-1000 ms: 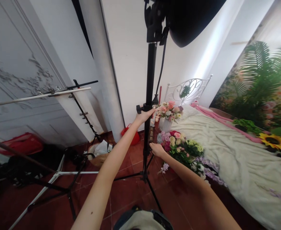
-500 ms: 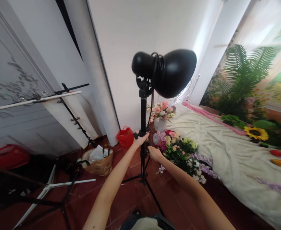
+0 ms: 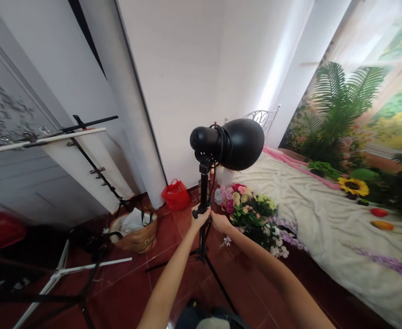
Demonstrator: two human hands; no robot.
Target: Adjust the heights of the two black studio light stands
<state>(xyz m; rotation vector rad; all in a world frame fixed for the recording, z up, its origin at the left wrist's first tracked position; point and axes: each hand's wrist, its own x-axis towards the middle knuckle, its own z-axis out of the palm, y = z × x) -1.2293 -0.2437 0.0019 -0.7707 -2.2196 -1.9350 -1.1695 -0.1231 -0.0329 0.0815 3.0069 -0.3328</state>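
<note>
A black light stand [image 3: 204, 186] stands upright on the floor in front of me, its tripod legs spread. On its top sits a black studio lamp [image 3: 242, 142], the bowl facing right and a cable coiled around its neck. My left hand [image 3: 200, 219] is wrapped around the stand's pole just under a clamp collar. Close by on the right, my right hand [image 3: 220, 222] is closed at the stand, at about the same height; its fingertips are partly hidden, and it seems to grip a knob there.
Bunches of artificial flowers [image 3: 245, 201] lie right of the stand, beside a bed with a cream blanket [image 3: 324, 214]. Behind are a red bag [image 3: 176, 195] and a woven basket [image 3: 137, 240]. White and black stand legs [image 3: 58, 274] spread at the left.
The lamp has come down as the upper pole slid lower into the stand. My left hand has dropped slightly with the collar, and my right hand stays beside the pole.
</note>
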